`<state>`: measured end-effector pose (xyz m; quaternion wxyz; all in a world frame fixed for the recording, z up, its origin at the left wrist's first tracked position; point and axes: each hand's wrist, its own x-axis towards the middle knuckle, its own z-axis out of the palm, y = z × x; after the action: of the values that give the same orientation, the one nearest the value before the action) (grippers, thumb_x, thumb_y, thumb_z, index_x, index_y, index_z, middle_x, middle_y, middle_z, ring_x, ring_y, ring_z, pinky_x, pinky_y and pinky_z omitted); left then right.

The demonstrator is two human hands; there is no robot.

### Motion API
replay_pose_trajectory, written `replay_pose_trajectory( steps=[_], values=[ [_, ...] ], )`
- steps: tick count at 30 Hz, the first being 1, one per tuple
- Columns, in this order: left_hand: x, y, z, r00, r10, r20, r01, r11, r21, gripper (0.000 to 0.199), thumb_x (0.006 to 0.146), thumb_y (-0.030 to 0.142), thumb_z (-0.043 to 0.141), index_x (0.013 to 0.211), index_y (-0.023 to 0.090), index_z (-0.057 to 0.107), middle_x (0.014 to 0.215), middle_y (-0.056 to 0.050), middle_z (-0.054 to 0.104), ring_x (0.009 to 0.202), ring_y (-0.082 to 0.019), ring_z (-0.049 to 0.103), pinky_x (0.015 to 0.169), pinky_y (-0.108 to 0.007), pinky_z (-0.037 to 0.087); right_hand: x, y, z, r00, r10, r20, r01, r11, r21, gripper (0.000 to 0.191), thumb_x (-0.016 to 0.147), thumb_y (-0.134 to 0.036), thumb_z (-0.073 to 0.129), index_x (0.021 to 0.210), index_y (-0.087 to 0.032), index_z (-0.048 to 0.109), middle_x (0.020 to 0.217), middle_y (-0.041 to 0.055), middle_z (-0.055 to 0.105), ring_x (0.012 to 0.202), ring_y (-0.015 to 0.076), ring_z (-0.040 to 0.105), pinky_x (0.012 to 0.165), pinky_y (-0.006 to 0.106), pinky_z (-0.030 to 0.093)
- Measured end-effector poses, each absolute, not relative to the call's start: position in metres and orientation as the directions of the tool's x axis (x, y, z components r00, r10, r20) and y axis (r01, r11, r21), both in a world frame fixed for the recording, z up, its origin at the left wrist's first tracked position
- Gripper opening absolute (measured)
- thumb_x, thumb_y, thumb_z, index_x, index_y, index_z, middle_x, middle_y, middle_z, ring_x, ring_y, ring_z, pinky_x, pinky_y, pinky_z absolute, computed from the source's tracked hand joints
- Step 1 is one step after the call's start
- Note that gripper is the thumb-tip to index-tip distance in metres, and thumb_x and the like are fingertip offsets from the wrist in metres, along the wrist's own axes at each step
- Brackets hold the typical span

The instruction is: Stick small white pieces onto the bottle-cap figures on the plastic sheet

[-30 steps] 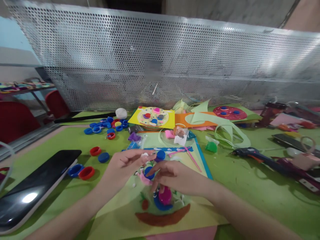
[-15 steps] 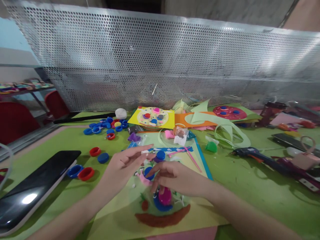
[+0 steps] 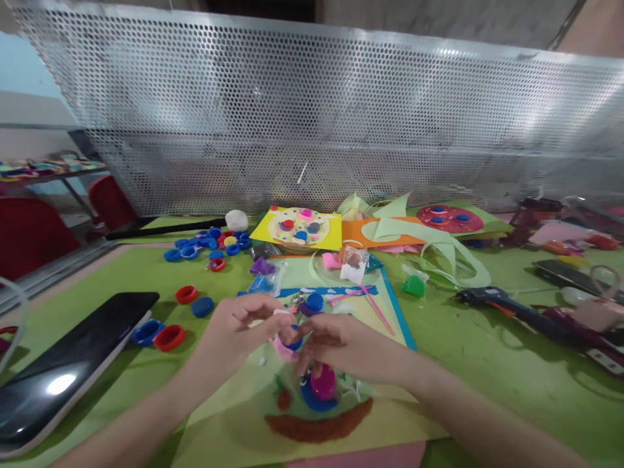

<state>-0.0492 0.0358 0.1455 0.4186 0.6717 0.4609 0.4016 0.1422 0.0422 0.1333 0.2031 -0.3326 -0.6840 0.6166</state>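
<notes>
My left hand (image 3: 251,328) is closed in a pinch, with a small white piece (image 3: 281,313) showing at its fingertips. My right hand (image 3: 336,344) has bent fingers, thumb and forefinger drawn together close to the left fingertips; whatever they hold is too small to make out. Both hover over a craft picture (image 3: 234,426) decorated with a pink-and-blue cap snail (image 3: 284,351), partly covered by the fingers. Below the right hand sit a magenta cap (image 3: 322,383) with a blue crescent and a brown clay strip (image 3: 319,422). A blue cap (image 3: 314,301) lies beyond.
To the left lie a phone (image 3: 73,370), red and blue rings (image 3: 169,337) and a pile of blue caps (image 3: 207,242). A yellow card (image 3: 263,227) and pale green paper scraps (image 3: 458,263) are at the back. A glue gun (image 3: 507,309) rests on the right.
My left hand has lowered slightly and its outstretched fingers have curled into a pinch near the right fingertips. My right hand has barely moved.
</notes>
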Motion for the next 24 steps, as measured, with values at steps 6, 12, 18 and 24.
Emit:
replay_pose_trajectory(
  steps=[6, 12, 18, 24],
  values=[
    [-0.0502, 0.034, 0.1449, 0.179, 0.946, 0.27, 0.419, -0.322, 0.849, 0.023, 0.063, 0.032, 0.075, 0.051, 0.02, 0.059, 0.052, 0.002, 0.06, 0.051, -0.013, 0.051, 0.051, -0.023, 0.038, 0.1408, 0.0412, 0.1374, -0.687, 0.712, -0.143, 0.221, 0.017, -0.975, 0.021, 0.074, -0.005, 0.045, 0.086, -0.017, 0.057, 0.074, 0.0014, 0.067, 0.059, 0.0088, 0.055, 0.059, 0.021, 0.045],
    [-0.0466, 0.0325, 0.1487, 0.236, 0.943, 0.237, 0.433, -0.32, 0.843, 0.02, 0.075, 0.035, 0.062, 0.059, 0.023, 0.067, 0.054, 0.001, 0.064, 0.053, -0.015, 0.057, 0.055, -0.022, 0.044, 0.1397, 0.0428, 0.1334, -0.671, 0.73, -0.131, 0.207, 0.014, -0.978, 0.029, 0.072, -0.003, 0.044, 0.091, -0.018, 0.06, 0.075, 0.0006, 0.067, 0.067, 0.0114, 0.06, 0.063, 0.022, 0.046],
    [-0.0481, 0.033, 0.1476, 0.306, 0.901, 0.307, 0.445, -0.421, 0.791, 0.027, 0.086, 0.036, 0.05, 0.106, 0.03, 0.067, 0.068, 0.0, 0.062, 0.057, -0.014, 0.055, 0.059, -0.022, 0.046, 0.1409, 0.0444, 0.134, -0.666, 0.737, -0.113, 0.189, 0.02, -0.982, 0.03, 0.073, -0.004, 0.042, 0.094, -0.017, 0.059, 0.077, 0.0019, 0.068, 0.073, 0.0141, 0.064, 0.067, 0.025, 0.047],
    [-0.0475, 0.0335, 0.1449, 0.316, 0.899, 0.304, 0.463, -0.426, 0.778, 0.029, 0.087, 0.031, 0.051, 0.114, 0.036, 0.06, 0.096, 0.0, 0.064, 0.088, -0.018, 0.059, 0.074, -0.021, 0.046, 0.1401, 0.0428, 0.1338, -0.643, 0.761, -0.086, 0.175, 0.037, -0.984, 0.03, 0.073, -0.004, 0.042, 0.093, -0.017, 0.06, 0.075, 0.0014, 0.068, 0.071, 0.0136, 0.064, 0.066, 0.025, 0.048]
  ],
)
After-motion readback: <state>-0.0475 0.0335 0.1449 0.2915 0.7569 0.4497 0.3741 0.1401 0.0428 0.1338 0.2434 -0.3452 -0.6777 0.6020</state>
